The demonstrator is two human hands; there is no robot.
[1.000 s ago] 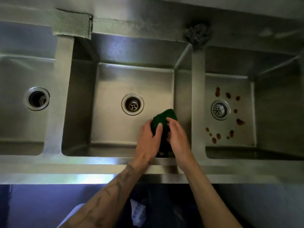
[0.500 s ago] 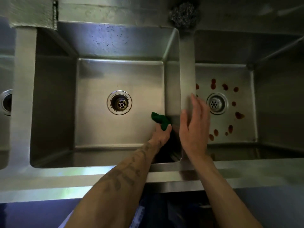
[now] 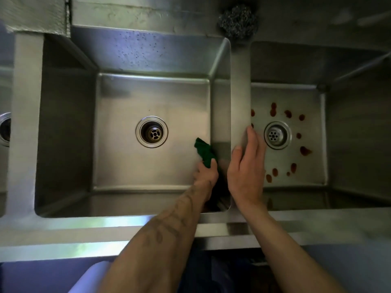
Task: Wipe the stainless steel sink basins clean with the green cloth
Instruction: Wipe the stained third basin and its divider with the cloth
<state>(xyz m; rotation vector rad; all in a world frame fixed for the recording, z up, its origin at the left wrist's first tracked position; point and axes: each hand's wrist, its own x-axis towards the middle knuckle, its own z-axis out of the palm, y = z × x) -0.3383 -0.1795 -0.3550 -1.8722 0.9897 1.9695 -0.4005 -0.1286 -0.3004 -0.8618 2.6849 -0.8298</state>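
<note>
One green cloth [image 3: 204, 152] is in play, bunched into a loose wad down in the middle basin [image 3: 148, 166], at the floor's right edge where it meets the right wall. Its long axis runs diagonally, from the grip at its near-right end up and left toward the drain [image 3: 152, 132], with the free end pointing at that drain but stopping short of it. The left hand [image 3: 207, 172] is curled shut around the near end of the cloth, thumb and fingers pinching it. The right hand [image 3: 246, 168] holds nothing; its fingers lie spread flat on the divider [image 3: 240, 92] between the middle and right basins, fingertips reaching over the edge toward the right basin [image 3: 313, 144].

That right basin carries a ring of reddish spots [image 3: 304, 150] around its strainer [image 3: 277, 135], none of them wiped yet, while the middle basin's floor looks clean and its back wall shows fine specks. A steel scourer [image 3: 238, 21] sits on the back ledge, well apart from both hands.

Risks, as I judge them: the cloth is so wadded that little of it meets the steel, so a pass could smear rather than lift. Dragged over the red spots, it could spread them toward the drain or carry residue back into the clean basin. The bracing hand could also slip on wet metal.
</note>
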